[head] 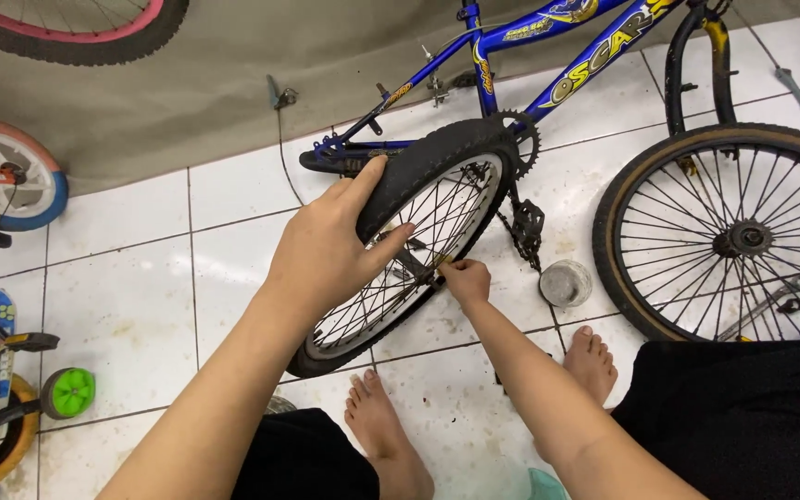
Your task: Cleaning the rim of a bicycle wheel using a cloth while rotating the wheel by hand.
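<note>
A small spoked bicycle wheel (437, 162) with a black tyre stands tilted on the tiled floor in front of me. My left hand (331, 245) grips its tyre at the upper left rim. Fingers pinched, my right hand (467, 278) reaches through the spokes to the hub (418, 264); what it pinches is too small to tell. Behind the wheel lies a blue bicycle frame (511, 37) with chainring, crank and pedal (527, 222). My bare feet rest on the floor below the wheel.
A larger tan-walled wheel (733, 231) in a black fork stands at right. A small round tin (565, 282) sits on the tiles beside the pedal. Children's bikes and small wheels (6, 176) crowd the left edge. A grey-green tarp (233, 83) covers the floor behind.
</note>
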